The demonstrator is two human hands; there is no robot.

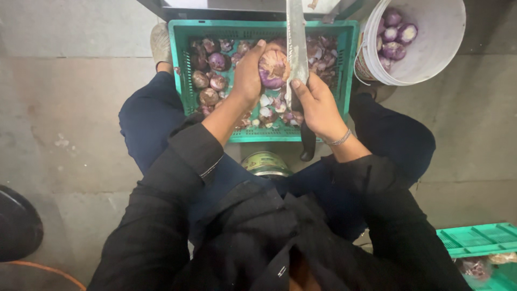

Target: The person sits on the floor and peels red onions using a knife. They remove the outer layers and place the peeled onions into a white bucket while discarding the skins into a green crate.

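My left hand (249, 75) grips a purple onion (273, 69) with part of its skin off, above a green plastic crate (182, 64). Against the onion's right side rests the long blade of a large knife (295, 37), pointing away from me. My right hand (318, 105) is shut on that knife near where blade meets the dark handle, which sticks out below the hand. The crate holds several unpeeled onions (210, 81) and loose skins (269, 110).
A white bucket (436, 59) at the upper right holds several peeled purple onions (393, 37). A round tin (265, 163) stands between my legs. Another green crate (479, 240) is at the lower right, a dark round object (16, 226) at the lower left.
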